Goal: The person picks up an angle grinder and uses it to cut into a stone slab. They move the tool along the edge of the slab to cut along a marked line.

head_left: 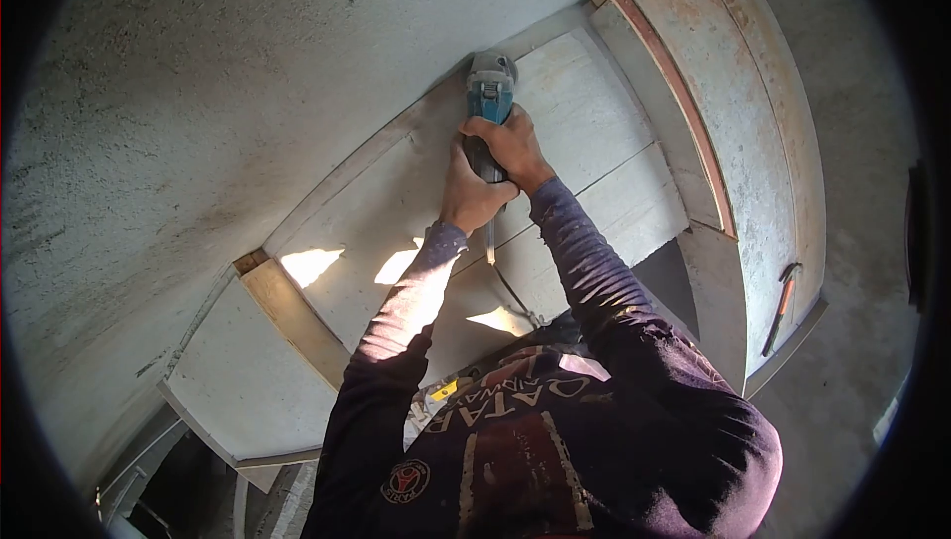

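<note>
Both of my hands are wrapped round a blue and grey angle grinder [490, 98]. My left hand [477, 192] grips the rear of its dark body. Closer to the tool's head, my right hand [515, 148] is closed round the blue housing. The grinder's grey head meets the line where the tiled step surface [580, 93] joins the rough wall [297, 63]. I cannot see the disc. A dark power cord [515, 293] trails from the tool toward my body.
Wooden strips [292, 316] edge the steps on the left and at the upper right. A hammer with an orange handle [782, 307] lies on the right-hand slab [753, 143]. Something yellow [445, 390] shows beside my shirt. Below left, the steps drop to a dark gap [193, 480].
</note>
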The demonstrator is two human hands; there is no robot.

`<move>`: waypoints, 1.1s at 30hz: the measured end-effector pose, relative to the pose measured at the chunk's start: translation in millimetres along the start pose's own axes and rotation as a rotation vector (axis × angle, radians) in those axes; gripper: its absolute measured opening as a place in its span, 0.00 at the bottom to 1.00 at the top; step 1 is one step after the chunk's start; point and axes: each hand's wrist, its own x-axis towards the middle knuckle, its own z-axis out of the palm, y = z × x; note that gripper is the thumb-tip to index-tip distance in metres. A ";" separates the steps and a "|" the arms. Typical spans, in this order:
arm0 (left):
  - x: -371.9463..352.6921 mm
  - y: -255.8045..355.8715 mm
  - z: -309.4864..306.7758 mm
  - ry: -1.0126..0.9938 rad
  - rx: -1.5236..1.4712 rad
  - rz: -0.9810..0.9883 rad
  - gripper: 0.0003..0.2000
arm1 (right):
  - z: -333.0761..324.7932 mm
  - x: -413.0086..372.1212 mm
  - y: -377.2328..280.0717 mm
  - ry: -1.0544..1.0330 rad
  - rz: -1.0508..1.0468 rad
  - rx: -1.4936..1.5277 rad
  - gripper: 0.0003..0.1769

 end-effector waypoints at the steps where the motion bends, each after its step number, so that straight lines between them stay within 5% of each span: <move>1: -3.2 6.0 -3.7 -0.019 -0.009 -0.044 0.53 | 2.2 -3.9 -6.1 0.027 0.026 -0.025 0.24; 33: -18.9 -49.0 -36.7 -0.007 -0.066 0.047 0.54 | 42.8 -25.0 0.2 -0.043 -0.016 -0.122 0.37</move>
